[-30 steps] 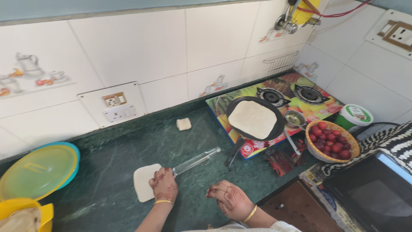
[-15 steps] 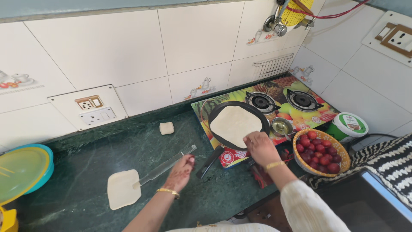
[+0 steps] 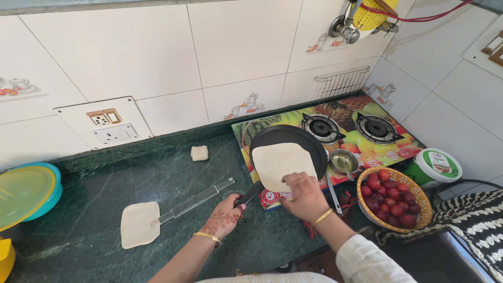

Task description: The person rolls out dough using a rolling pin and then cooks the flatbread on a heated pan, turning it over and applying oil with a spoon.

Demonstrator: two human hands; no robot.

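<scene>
Right hand (image 3: 303,195) pinching the near edge of a flatbread (image 3: 280,163) lying on a black pan (image 3: 309,140) atop the fruit-printed stove (image 3: 367,141). Left hand (image 3: 224,217) closed on the pan's handle (image 3: 249,193). On the green counter (image 3: 94,199): rolled dough (image 3: 139,224) under a clear rolling pin (image 3: 194,202), small dough piece (image 3: 199,153). Basket of red fruit (image 3: 393,199) just right of the stove.

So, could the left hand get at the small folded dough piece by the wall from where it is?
Probably yes: the left hand rests on bare green counter, and nothing stands between it and the dough piece.
</scene>
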